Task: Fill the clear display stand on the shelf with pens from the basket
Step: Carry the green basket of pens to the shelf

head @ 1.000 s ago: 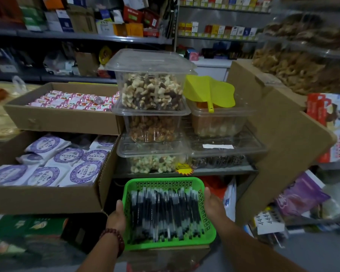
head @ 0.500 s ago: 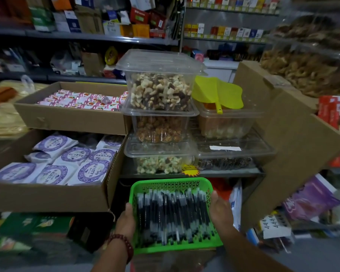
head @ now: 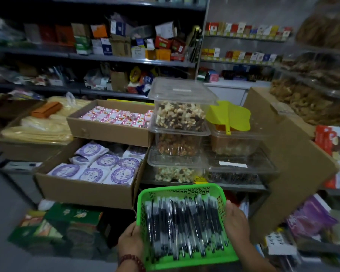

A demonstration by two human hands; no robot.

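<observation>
Pens (head: 185, 226) lie packed side by side in a green basket (head: 180, 190), low down in front of the person. The left hand (head: 131, 239) grips the left side of the basket. The right hand (head: 237, 222) grips the right side. The fingers (head: 135, 230) are bent round the basket walls. Most of them are hidden under it, so I cannot tell how far they reach. No hand holds a pen yet.

The basket is thin plastic with lots of little holes. It looks light but a bit bendy, and with so many pens it may sag in the middle. Two hands, one on each side, look like the safe way to carry it. Tip it and the pens will likely roll and slide to one end.

The pens are thin, hard and smooth, and each one looks very light. They seem to be in shiny clear wraps, so they may be slippery. A small bunch is best pinched round the middle, so no end droops. Too big a bunch may slip out.

The basket needs a flat place to sit first, so one hand is free. Clear tubs of nuts (head: 180, 114) and brown boxes (head: 106, 132) of packets stand just behind it. I cannot pick out the clear stand for the pens. The shelves (head: 126, 59) at the back are too blurry.
</observation>
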